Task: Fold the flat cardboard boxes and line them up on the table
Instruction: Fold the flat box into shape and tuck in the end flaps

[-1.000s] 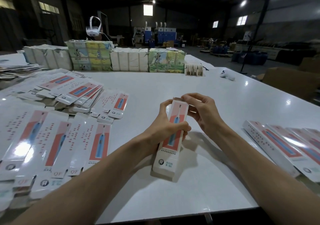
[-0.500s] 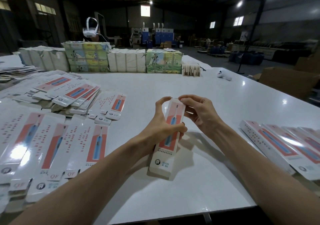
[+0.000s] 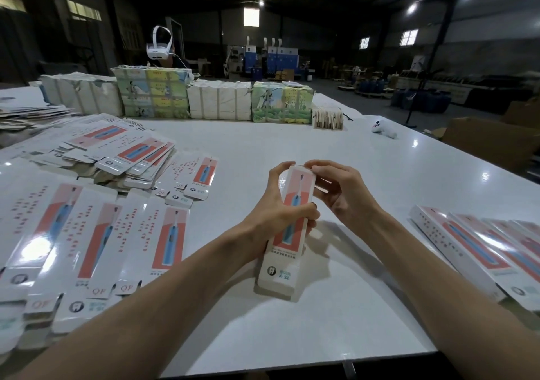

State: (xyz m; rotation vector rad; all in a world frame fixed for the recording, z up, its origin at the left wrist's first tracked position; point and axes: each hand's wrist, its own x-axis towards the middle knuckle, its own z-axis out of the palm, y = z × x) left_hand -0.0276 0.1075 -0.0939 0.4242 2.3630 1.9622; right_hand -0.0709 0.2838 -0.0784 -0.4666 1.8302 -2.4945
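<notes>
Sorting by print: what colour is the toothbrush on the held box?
Blue toothbrush, coral-red box panel; head view.

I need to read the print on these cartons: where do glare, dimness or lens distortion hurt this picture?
Head view: lamp glare whitens the flat boxes at lower left and the folded boxes at right, with bright spots on the table; the hall behind is dim; the wide lens bows the table's edges; the held box looks sharp.

Dim hall, glare on table (image 3: 380, 204)
</notes>
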